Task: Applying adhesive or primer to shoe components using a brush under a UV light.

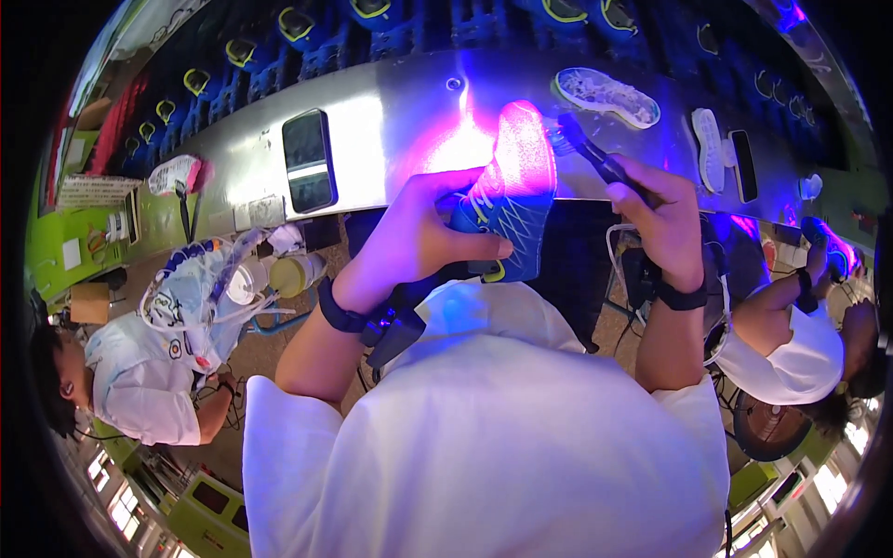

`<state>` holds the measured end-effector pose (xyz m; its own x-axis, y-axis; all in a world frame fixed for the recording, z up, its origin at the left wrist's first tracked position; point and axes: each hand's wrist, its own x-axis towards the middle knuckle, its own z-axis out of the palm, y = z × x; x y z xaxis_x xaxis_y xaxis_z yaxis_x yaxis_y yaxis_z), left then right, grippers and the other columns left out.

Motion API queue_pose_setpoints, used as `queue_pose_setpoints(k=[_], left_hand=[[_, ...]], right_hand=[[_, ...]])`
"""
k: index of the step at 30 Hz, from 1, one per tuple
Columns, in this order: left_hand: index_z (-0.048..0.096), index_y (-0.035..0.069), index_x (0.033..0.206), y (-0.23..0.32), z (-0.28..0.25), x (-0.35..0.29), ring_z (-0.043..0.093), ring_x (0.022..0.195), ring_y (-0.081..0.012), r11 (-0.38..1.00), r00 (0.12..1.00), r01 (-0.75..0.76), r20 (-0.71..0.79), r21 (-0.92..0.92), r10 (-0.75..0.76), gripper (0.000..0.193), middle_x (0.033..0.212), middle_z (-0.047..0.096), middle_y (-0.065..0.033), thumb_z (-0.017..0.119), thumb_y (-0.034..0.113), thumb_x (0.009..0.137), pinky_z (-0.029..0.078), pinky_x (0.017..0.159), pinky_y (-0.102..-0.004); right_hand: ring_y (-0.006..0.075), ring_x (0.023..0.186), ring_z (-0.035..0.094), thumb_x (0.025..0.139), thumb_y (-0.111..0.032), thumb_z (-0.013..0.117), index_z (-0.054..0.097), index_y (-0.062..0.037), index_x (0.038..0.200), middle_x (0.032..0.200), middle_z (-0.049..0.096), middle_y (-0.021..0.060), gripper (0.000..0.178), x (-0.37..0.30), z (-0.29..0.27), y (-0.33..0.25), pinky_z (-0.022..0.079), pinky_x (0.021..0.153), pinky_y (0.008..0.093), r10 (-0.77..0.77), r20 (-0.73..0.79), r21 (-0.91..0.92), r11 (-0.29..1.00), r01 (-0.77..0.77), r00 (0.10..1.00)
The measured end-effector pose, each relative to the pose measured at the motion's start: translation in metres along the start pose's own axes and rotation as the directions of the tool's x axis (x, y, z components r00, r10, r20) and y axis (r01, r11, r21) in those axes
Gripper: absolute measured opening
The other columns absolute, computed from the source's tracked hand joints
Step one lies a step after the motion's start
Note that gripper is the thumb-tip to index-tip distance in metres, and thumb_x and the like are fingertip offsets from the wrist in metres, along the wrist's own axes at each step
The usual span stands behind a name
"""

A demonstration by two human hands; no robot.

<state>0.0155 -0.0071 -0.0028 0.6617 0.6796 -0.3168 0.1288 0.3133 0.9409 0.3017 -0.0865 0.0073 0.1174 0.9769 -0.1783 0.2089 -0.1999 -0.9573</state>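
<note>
1. Left hand (pixel 419 237) wrapped around a blue shoe upper (pixel 510 200), thumb stretched across its patterned side, fingers curled behind, so a full firm hold, not a pinch
2. Shoe held up in front of the chest, bottom face turned toward the bench and lit bright pink under the purple light
3. Right hand (pixel 662 219) closed tight round the dark handle of a small brush (pixel 584 147), bristle end touching or just at the pink face near the shoe's top edge, hard to tell which
4. Both forearms bent up from the lower edge, elbows out, dark bands on both wrists, left wrist cocked inward toward the shoe
5. Just beyond the hands: long shiny metal bench (pixel 391 121) with a dark phone-like screen (pixel 308 160) lying on it to the left
6. Loose shoe sole (pixel 606 96) with a yellow-green rim on the bench to the right, well apart from the brush
7. Farther back, rows of blue shoes (pixel 307 28) with yellow-green trim
8. Two other people in white shirts off to either side, hands nowhere near this shoe
</note>
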Motion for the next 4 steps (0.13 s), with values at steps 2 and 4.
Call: queue_pose_setpoints(k=[2, 4], left_hand=[[0.064, -0.003, 0.128, 0.0115, 0.0021, 0.0029, 0.067, 0.104, -0.0136, 0.998, 0.999, 0.021, 0.049, -0.062, -0.018, 0.060, 0.113, 0.072, -0.0069, 0.087, -0.002, 0.073, 0.052, 0.098, -0.0324], [0.064, -0.002, 0.128, 0.0105, 0.0001, 0.0023, 0.067, 0.104, -0.0144, 0.998, 0.999, 0.046, 0.019, 0.052, -0.047, 0.059, 0.113, 0.072, -0.0052, 0.087, -0.001, 0.074, 0.052, 0.099, -0.0323]], right_hand=[[0.0067, 0.075, 0.056, 0.091, -0.011, 0.075, 0.071, -0.0018, 0.124, 0.083, 0.065, -0.0017, 0.034, 0.0006, -0.0053, 0.0005, 0.045, 0.068, 0.0228, -0.005, 0.010, 0.001, 1.000, 0.005, 1.000], [0.0068, 0.076, 0.056, 0.092, -0.011, 0.075, 0.071, -0.0022, 0.124, 0.083, 0.065, -0.0017, 0.034, 0.0024, -0.0089, 0.0007, 0.046, 0.069, 0.0229, -0.016, 0.026, 0.001, 1.000, 0.016, 1.000]])
